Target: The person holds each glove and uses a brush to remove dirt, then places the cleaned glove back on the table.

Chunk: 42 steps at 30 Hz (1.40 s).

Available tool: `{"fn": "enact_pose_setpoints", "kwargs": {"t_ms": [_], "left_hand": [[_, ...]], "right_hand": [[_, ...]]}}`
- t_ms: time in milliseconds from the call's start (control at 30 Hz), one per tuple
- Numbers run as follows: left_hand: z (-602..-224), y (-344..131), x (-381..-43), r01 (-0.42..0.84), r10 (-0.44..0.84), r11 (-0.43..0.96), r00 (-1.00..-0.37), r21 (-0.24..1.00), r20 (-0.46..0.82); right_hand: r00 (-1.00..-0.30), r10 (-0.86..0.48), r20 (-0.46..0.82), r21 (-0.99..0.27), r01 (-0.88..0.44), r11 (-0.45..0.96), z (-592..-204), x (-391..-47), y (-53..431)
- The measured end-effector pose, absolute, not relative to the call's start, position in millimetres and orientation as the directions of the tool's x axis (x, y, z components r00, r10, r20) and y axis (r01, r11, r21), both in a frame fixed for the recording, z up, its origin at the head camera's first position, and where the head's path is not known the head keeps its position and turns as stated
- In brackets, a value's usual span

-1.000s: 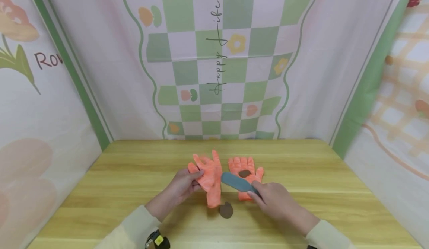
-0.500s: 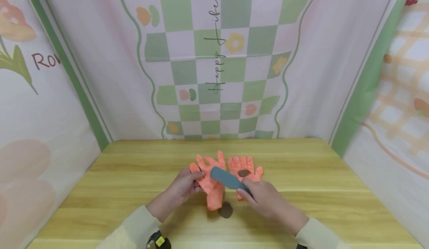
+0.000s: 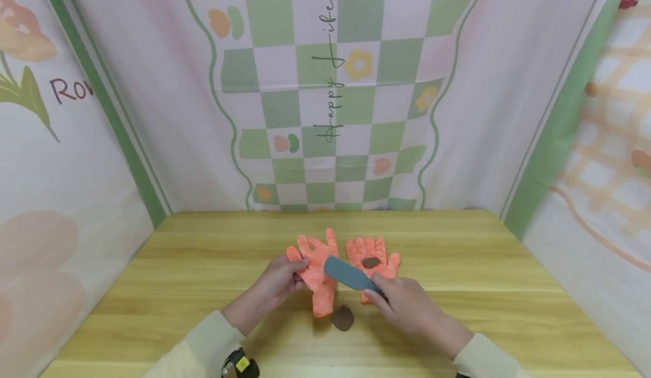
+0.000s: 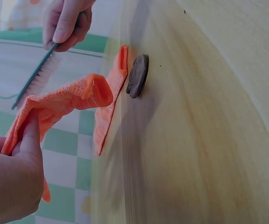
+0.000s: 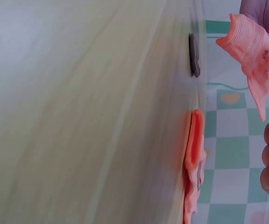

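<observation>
My left hand [image 3: 278, 281] pinches an orange knit glove [image 3: 321, 302] by its edge, thumb on top, and holds it up off the table. In my right hand [image 3: 412, 304] is a blue-green brush [image 3: 348, 274]; its pale bristles [image 4: 44, 72] point at the glove in the left wrist view. The brush head overlaps the palm of the glove in the head view. A small dark spot [image 5: 265, 54] marks that glove. A second orange glove [image 3: 365, 246] lies on the table, partly hidden behind the right hand, with a flat brown lump [image 3: 371, 263] on it.
Another flat brown lump [image 3: 343, 318] rests on the wooden table [image 3: 203, 253], just in front of the held glove. Behind the table hangs a green-and-white checked cloth [image 3: 315, 107], with printed cloths on both sides.
The brush has moved left, from beside the held glove to over its palm, then slightly back right. The held glove has shifted a little; the lying glove and the lumps stay put.
</observation>
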<state>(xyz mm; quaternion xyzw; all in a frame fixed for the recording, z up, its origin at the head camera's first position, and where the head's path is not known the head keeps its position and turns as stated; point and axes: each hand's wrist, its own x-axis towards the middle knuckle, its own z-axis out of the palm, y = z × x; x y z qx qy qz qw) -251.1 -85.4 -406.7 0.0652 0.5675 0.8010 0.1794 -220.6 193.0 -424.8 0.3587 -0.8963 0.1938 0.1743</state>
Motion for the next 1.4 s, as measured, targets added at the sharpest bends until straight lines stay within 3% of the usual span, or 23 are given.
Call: {"fn": "enact_pose_setpoints", "kwargs": {"t_ms": [533, 700, 933, 1400], "left_hand": [[-405.7, -87.9, -250.5, -0.222, 0.35, -0.305, -0.93, 0.926, -0.108], [-408.0, -87.3, -250.9, -0.232, 0.354, -0.294, -0.927, 0.927, -0.12], [-407.5, -83.9, -250.8, -0.231, 0.377, -0.31, -0.92, 0.922, -0.103], [-408.1, -82.1, -248.4, -0.224, 0.332, -0.301, -0.936, 0.927, -0.119]], "right_hand": [[-0.772, -0.507, 0.383, -0.237, -0.613, 0.754, -419.5, -221.3, 209.2], [-0.728, -0.532, 0.432, -0.264, -0.666, 0.697, -408.9, -219.7, 198.4], [-0.611, -0.614, 0.5, -0.187, -0.768, 0.612, -408.0, -219.1, 182.6], [-0.635, -0.611, 0.472, -0.188, -0.75, 0.634, -425.4, -213.0, 184.9]]}}
